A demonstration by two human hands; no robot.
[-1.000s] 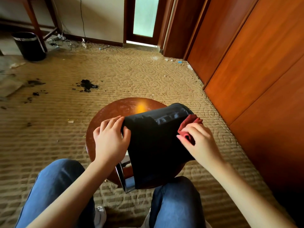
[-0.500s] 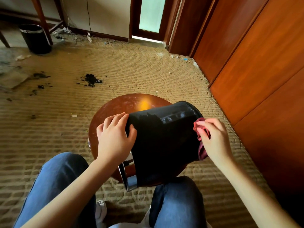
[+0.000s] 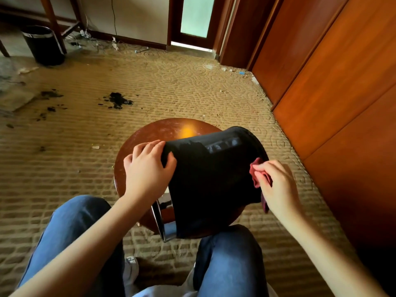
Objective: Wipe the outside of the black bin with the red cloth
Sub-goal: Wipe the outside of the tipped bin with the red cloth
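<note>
Head camera faces down (close) onto black bin (image 3: 214,185).

Left hand (image 3: 147,171) grips with curled fingers; right hand (image 3: 277,186) pinches.

Red cloth (image 3: 258,174) has been carried by the right hand (image 3: 278,187) off the upper face of the black bin (image 3: 212,185) and over to its right side wall. It is now pinched there, with a tail left hanging down the right edge.

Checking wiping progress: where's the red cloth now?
Head view, right of centre: the crumpled red cloth is pinched in the right hand against the right side of the tipped black bin on the round wooden table.
</note>
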